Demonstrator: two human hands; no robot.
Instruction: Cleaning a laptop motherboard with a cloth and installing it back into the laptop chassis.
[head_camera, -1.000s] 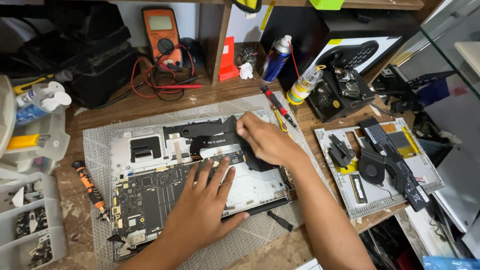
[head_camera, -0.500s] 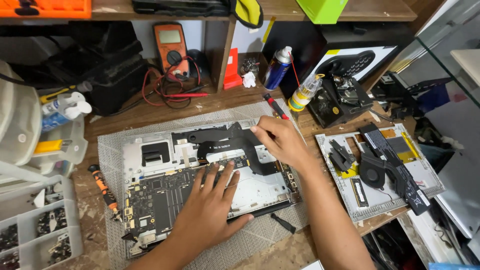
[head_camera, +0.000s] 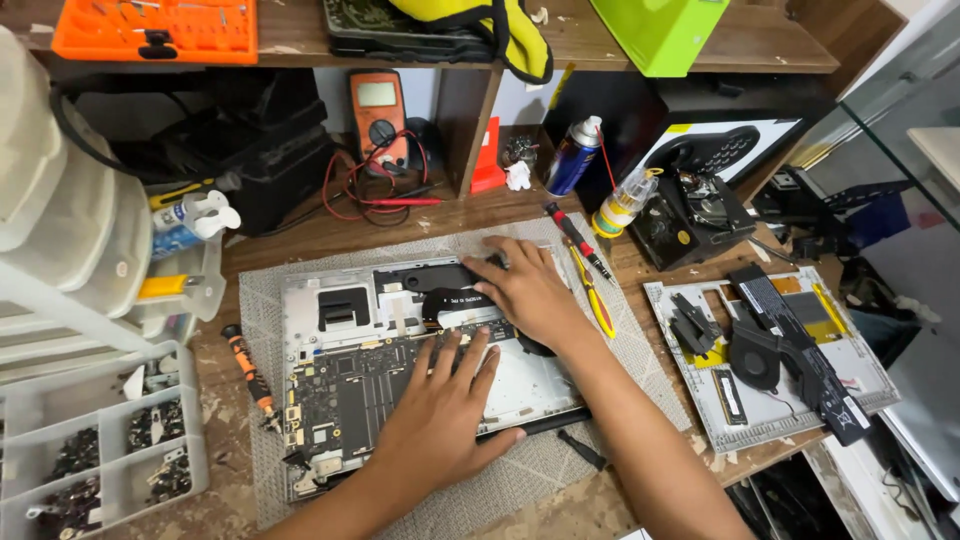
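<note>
While both hands press, laptop chassis (head_camera: 330, 300) lies crosswise.

A matt silver metal laptop chassis (head_camera: 420, 350) lies opened on a grey woven mesh mat (head_camera: 620, 370), exposing a dark, dull circuit board (head_camera: 350, 395) studded with small shiny solder points. The workbench (head_camera: 330, 235) beneath is worn, scuffed brown wood. A glossy blue metal spray can (head_camera: 574, 158) stands beside a clear plastic bottle (head_camera: 622, 203). The orange multimeter (head_camera: 377, 115) shows a rubbery matt casing, and the compartment box (head_camera: 100, 450) at left is translucent plastic.
</note>
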